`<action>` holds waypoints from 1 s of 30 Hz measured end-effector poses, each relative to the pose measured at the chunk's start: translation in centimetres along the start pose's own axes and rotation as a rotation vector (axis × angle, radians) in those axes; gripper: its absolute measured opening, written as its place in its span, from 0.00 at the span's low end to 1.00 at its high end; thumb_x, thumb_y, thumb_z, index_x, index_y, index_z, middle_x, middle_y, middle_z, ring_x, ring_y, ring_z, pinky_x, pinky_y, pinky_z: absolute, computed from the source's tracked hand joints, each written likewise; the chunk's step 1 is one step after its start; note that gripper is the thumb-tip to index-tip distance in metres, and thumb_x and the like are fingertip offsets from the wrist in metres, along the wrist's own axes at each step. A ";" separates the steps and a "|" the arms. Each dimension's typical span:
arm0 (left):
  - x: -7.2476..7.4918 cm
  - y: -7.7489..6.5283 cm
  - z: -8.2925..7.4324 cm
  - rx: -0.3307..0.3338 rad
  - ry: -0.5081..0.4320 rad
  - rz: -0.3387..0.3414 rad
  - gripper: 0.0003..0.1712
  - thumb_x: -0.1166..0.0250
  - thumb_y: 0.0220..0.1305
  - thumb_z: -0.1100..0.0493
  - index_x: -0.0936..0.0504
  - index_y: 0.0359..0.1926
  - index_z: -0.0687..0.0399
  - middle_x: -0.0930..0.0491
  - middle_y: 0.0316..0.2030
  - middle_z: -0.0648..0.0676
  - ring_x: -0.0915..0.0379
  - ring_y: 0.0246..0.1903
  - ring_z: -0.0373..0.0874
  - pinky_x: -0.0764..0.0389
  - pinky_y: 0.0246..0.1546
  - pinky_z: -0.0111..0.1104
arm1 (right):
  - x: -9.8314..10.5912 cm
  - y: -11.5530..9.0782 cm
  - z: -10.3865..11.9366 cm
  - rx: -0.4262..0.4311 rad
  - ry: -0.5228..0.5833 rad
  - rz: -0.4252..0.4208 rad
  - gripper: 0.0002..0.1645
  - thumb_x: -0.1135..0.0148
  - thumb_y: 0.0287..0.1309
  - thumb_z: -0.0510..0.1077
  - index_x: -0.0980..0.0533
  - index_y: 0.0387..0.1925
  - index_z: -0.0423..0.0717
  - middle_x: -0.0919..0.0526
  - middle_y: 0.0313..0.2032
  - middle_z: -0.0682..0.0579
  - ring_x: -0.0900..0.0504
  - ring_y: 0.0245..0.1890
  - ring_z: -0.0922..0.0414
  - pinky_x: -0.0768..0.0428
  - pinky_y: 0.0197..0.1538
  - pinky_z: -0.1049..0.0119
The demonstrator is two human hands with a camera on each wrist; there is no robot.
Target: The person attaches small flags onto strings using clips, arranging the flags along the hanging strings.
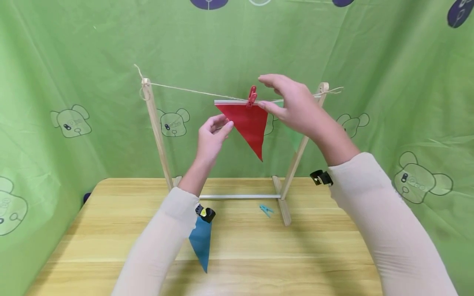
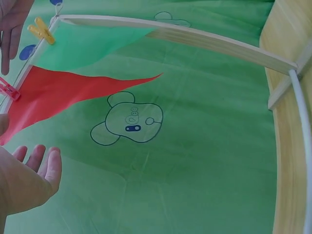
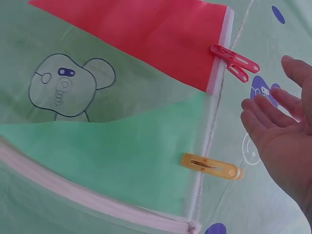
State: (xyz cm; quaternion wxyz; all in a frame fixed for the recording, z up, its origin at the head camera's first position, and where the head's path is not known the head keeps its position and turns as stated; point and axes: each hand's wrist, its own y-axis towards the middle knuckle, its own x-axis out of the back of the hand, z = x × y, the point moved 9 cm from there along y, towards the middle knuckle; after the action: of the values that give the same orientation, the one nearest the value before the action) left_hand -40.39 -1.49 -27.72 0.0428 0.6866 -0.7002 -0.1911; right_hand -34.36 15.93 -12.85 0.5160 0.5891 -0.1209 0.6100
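Right hand [image 1: 296,102]: fingers spread apart, thumb below, gripping nothing. Red clothespin [image 1: 252,96] is just left of it, apart from the fingers per the right wrist view, clamped on the white top edge of the red flag [image 1: 246,123] and the string [image 1: 192,90]. Red flag hangs point down between the two hands.

Left hand [image 1: 211,137]: fingers loosely bent, gap between thumb and fingers, pinching nothing. Thumb is right by the flag's left edge; can't tell if it touches.

Green flag [image 3: 112,156] hangs behind the right hand in the head view, held by a yellow clothespin [image 3: 212,166]. Wooden stand [image 1: 155,123] has a post outboard of each hand. Below the hands, on the desk [image 1: 237,255]: blue clothespin [image 1: 266,210] between the forearms, blue flag [image 1: 201,242] partly hidden by the left sleeve [image 1: 163,242].
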 end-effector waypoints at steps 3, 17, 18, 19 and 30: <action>0.2 -0.8 0.4 -0.024 0.007 0.022 0.25 0.32 0.70 0.62 0.24 0.64 0.64 0.20 0.60 0.64 0.22 0.60 0.54 0.20 0.63 0.37 | -0.1 -1.0 -0.2 0.038 0.015 -0.049 0.37 0.34 0.70 0.44 0.35 0.76 0.44 0.32 0.75 0.47 0.28 0.71 0.44 0.26 0.71 0.47; 2.2 -3.8 1.5 -0.069 0.078 0.080 0.31 0.31 0.70 0.58 0.27 0.70 0.56 0.23 0.66 0.55 0.24 0.65 0.50 0.23 0.66 0.33 | -1.4 -6.0 0.6 0.202 0.155 -0.310 0.39 0.30 0.63 0.35 0.32 0.74 0.44 0.31 0.75 0.50 0.32 0.75 0.52 0.30 0.75 0.58; 2.3 -4.0 1.7 -0.068 0.091 0.088 0.31 0.31 0.69 0.57 0.28 0.71 0.55 0.23 0.66 0.55 0.25 0.65 0.50 0.23 0.66 0.34 | -1.6 -6.3 0.6 0.204 0.162 -0.323 0.39 0.30 0.63 0.34 0.32 0.74 0.44 0.31 0.75 0.50 0.32 0.75 0.52 0.30 0.75 0.58; 2.4 -4.2 1.8 -0.068 0.102 0.093 0.32 0.31 0.70 0.56 0.28 0.71 0.54 0.23 0.67 0.54 0.25 0.65 0.49 0.24 0.67 0.34 | -1.9 -6.7 0.5 0.205 0.171 -0.333 0.40 0.30 0.62 0.34 0.32 0.74 0.45 0.31 0.75 0.51 0.33 0.75 0.52 0.31 0.75 0.58; 4.0 -6.4 3.6 -0.062 0.175 0.119 0.33 0.30 0.69 0.53 0.28 0.71 0.52 0.24 0.68 0.53 0.27 0.67 0.50 0.28 0.71 0.45 | -6.2 -10.7 -1.0 0.174 0.254 -0.382 0.42 0.29 0.57 0.30 0.32 0.73 0.44 0.31 0.74 0.48 0.31 0.74 0.48 0.34 0.76 0.63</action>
State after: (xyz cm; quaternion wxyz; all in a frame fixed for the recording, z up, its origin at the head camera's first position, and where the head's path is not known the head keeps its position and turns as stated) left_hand -35.73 -4.57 -33.90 0.1365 0.6562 -0.7270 -0.1491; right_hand -28.06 18.34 -23.26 0.5803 0.5622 0.1113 0.5786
